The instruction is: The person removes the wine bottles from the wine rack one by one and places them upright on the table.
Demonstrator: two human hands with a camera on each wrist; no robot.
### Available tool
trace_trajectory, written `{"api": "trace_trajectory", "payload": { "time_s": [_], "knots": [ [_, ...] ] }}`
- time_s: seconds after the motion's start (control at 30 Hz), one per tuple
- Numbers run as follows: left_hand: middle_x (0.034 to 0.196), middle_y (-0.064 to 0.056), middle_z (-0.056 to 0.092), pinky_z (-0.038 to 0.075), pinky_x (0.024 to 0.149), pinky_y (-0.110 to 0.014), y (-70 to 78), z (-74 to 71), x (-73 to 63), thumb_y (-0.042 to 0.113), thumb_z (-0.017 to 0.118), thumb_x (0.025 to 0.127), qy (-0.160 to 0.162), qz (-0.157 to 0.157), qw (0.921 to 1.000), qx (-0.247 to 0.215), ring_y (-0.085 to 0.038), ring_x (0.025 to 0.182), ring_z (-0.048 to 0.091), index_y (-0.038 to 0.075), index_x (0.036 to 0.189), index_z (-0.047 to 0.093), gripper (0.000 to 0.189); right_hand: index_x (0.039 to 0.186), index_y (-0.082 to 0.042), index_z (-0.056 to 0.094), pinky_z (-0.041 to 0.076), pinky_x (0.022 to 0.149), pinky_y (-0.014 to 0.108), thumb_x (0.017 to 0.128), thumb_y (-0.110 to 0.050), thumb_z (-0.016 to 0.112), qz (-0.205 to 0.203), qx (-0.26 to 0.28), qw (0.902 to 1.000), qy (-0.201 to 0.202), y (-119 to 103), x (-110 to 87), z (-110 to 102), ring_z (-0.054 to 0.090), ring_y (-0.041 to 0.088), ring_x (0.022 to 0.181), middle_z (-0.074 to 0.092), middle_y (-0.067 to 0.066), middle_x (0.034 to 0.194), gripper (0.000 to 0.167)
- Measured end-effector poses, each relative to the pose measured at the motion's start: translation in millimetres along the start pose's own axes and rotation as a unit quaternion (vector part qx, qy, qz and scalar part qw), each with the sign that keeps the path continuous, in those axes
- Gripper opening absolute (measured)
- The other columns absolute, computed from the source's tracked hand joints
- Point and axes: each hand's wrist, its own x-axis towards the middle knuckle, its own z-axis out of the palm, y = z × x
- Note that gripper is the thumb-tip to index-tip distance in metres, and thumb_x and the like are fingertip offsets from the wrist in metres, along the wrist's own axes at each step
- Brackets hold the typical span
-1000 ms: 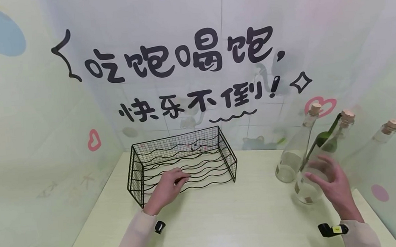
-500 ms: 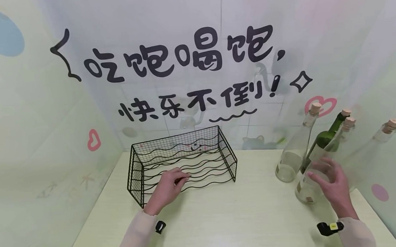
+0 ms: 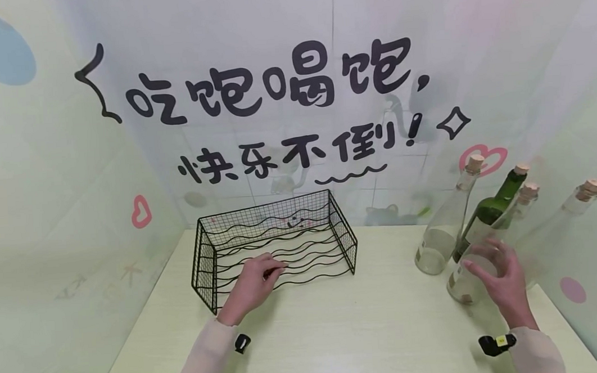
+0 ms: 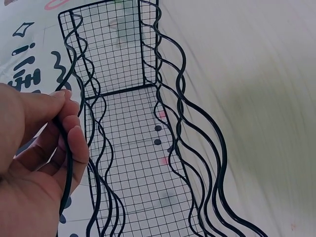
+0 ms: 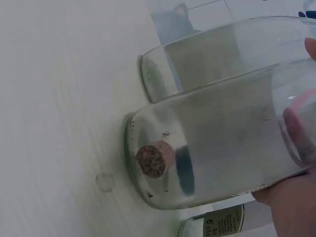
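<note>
My left hand [image 3: 253, 282] pinches a wavy wire at the front of a black wire bottle rack [image 3: 275, 218]; the left wrist view shows that wire [image 4: 68, 168] running between thumb and curled fingers. On the right, my right hand [image 3: 503, 274] curls round the body of a clear glass bottle [image 3: 468, 282] with a cork in its mouth. Its neck leans to the right in the head view. In the right wrist view a loose cork [image 5: 155, 158] shows through the base of this bottle [image 5: 227, 138], and the hand [image 5: 296, 202] is partly cut off.
Behind the held bottle stands a corked green bottle [image 3: 489, 210] with a pale label. Another clear bottle [image 3: 435, 244] is on its left, one more [image 3: 554, 229] to the right. Printed cloth walls [image 3: 400, 198] border the pale table [image 3: 346, 330] at the back and sides.
The held bottle's neck has dropped slightly and moved right, uncovering the green bottle's neck; its base has shifted a little. My right hand has edged left. My left hand and the rack look unchanged.
</note>
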Motion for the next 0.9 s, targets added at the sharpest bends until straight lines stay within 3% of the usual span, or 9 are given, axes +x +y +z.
{"api": "trace_trajectory", "payload": {
  "time_s": [0.43,0.7,0.9],
  "knots": [
    [0.080,0.006,0.062,0.041,0.053,-0.018,-1.0,0.6,-0.3,0.005,0.070,0.096,0.003,0.005,1.0000,-0.003,0.000,0.061,0.044,0.005,0.106,0.080,0.014,0.151,-0.020,0.039,0.033,0.100,0.005,0.091,0.003,0.072,-0.022,-0.004,0.9997,0.002,4,1.0,0,0.054,-0.010,0.120,0.065,-0.022,0.119,0.073],
    [0.083,0.003,0.066,0.044,0.055,-0.018,-2.0,2.5,0.3,0.004,0.070,0.095,0.008,0.017,0.9998,0.001,0.001,0.064,0.047,0.005,0.105,0.080,0.014,0.156,-0.025,0.030,0.027,0.104,0.000,0.094,-0.004,0.072,-0.012,-0.060,0.9979,-0.021,1,0.4,-5,0.048,-0.015,0.122,0.059,-0.029,0.124,0.078],
    [0.089,0.004,0.066,0.048,0.061,-0.019,0.3,4.6,-1.2,0.009,0.073,0.094,0.022,0.009,0.9995,0.022,-0.003,0.070,0.053,0.011,0.107,0.078,0.014,0.156,-0.022,0.029,0.037,0.098,0.003,0.092,-0.001,0.074,-0.015,-0.051,0.9984,-0.016,-7,0.6,-6,0.051,-0.007,0.123,0.056,-0.018,0.130,0.082]
  ]
}}
